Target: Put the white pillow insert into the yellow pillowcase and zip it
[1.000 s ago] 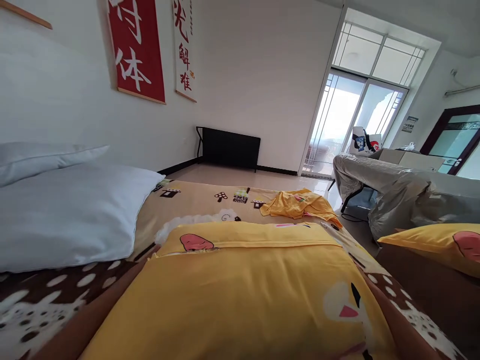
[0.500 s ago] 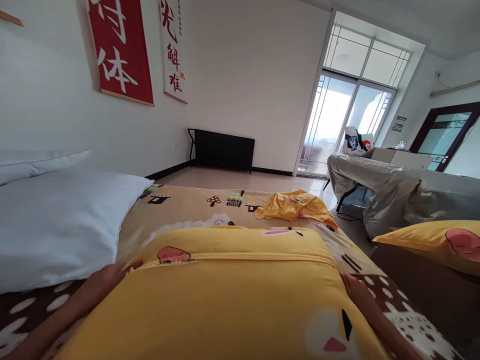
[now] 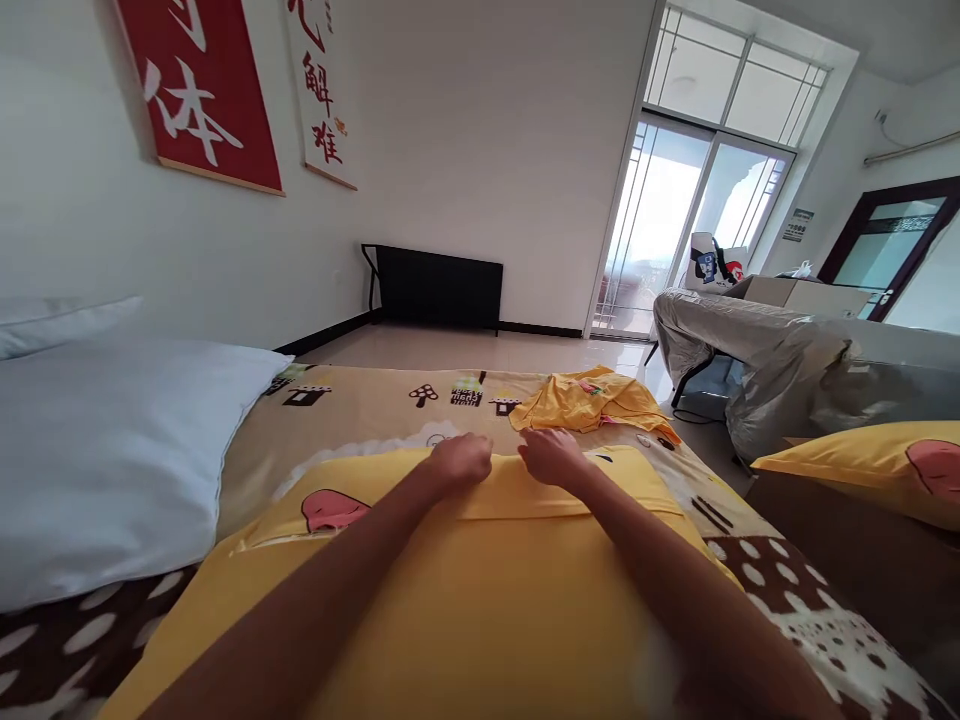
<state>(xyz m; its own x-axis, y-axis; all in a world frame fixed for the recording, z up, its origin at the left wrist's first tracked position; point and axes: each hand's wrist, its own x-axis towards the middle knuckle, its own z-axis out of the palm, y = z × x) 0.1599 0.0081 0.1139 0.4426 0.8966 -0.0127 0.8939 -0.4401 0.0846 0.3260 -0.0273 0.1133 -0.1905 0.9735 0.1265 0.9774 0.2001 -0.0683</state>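
Observation:
A plump yellow pillow (image 3: 480, 600) in a printed case with an overlapping fold lies on the bed close in front of me. Over its far edge, left of centre, my left hand (image 3: 462, 462) is closed with its fingers curled down onto the fabric. A short way to the right, my right hand (image 3: 553, 458) grips the same edge, also closed. The fingertips of both hands are mostly hidden. Just beyond the right hand lies a crumpled yellow pillowcase (image 3: 592, 400).
White pillows (image 3: 127, 450) lie to the left on the patterned bedsheet (image 3: 360, 400). At right, another yellow pillow (image 3: 870, 460) rests on a brown box. Behind it stands a plastic-covered table (image 3: 780, 345). A black folded panel (image 3: 439, 288) leans by the far wall.
Both hands have left the pillow's left and right sides and come together near the middle of its far edge. My view has shifted slightly.

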